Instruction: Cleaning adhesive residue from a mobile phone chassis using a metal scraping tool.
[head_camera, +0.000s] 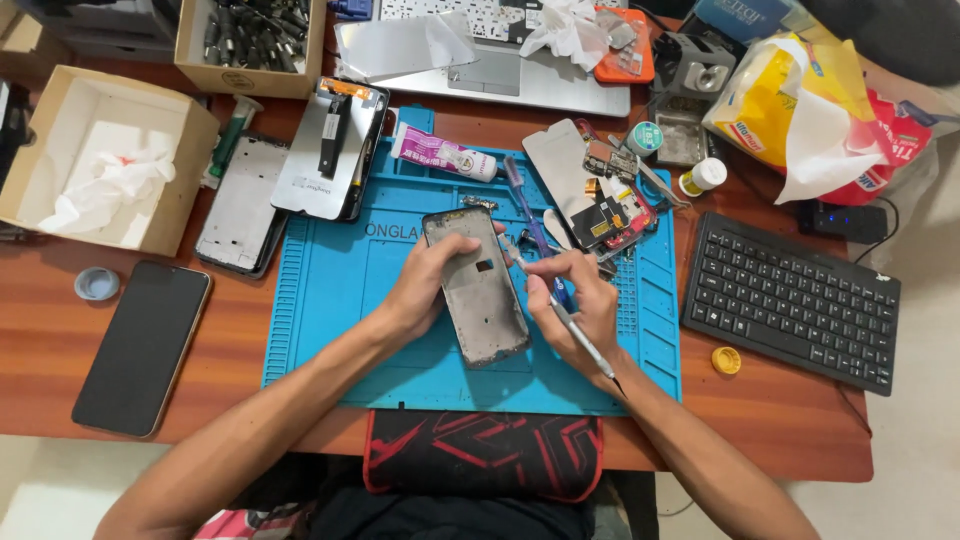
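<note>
1. Blue silicone work mat (340, 300) covers the middle of the wooden desk (60, 340), and both hands work above it.
2. Left hand (415, 290) grips the left edge of a grey phone frame (478, 285), fingers curled around its side and thumb lying on its face.
3. That phone frame lies lengthwise over the centre of the mat, tilted a little, its top end pointing away from the person.
4. Right hand (575, 305) pinches a thin metal tool (560, 315) like a pen, fingers closed on its shaft; the tip meets the frame's right edge near the top.
5. Just behind the right hand, a blue-handled screwdriver (530, 215) lies on the mat, beside a cluster of small circuit parts (610, 215).
6. Near the mat's top edge rests a white and pink glue tube (440, 153).
7. Left of the mat sit a second frame (240, 205), a dark phone (143, 347) lying face up, and an open cardboard box (100, 150) holding crumpled tissue.
8. Right of the mat stands a black keyboard (790, 300), with a yellow cap (726, 360) just in front of it.
</note>
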